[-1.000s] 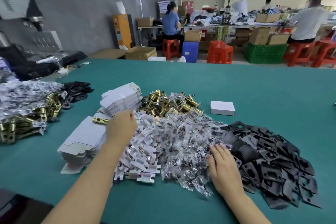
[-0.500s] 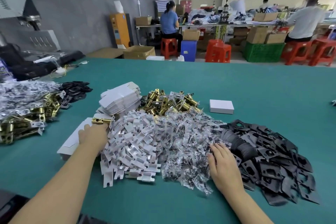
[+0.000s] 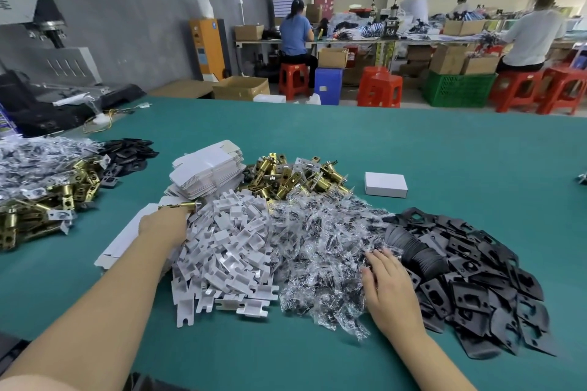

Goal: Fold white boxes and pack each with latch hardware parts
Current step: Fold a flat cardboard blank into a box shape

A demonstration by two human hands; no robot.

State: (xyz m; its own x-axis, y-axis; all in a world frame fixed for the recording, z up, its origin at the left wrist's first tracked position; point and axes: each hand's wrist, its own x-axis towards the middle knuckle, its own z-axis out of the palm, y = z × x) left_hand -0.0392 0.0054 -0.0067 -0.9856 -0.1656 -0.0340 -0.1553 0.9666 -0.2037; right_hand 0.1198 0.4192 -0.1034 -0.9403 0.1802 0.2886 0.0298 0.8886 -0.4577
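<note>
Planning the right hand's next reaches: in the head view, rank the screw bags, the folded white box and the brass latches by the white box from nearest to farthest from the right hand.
1. Screw bags: under the right hand fingertips.
2. Brass latches: beyond the bags, centre.
3. Folded white box: farther back, slightly right; close to the latches' distance, ranking uncertain.

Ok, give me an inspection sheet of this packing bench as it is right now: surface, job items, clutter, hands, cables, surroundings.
Surface: green table, largely covered in front.
Job's things: flat white box blanks; one folded white box; brass latches; white plastic parts; bagged screws; black plates.
Clutter: second heap of latches and bags at left.
Hands: left hand lies on a flat blank, grip hidden; right hand rests open on the bagged screws.
Cables: yellow cable at far left edge.
Surroundings: seated workers, red stools, cartons.
</note>
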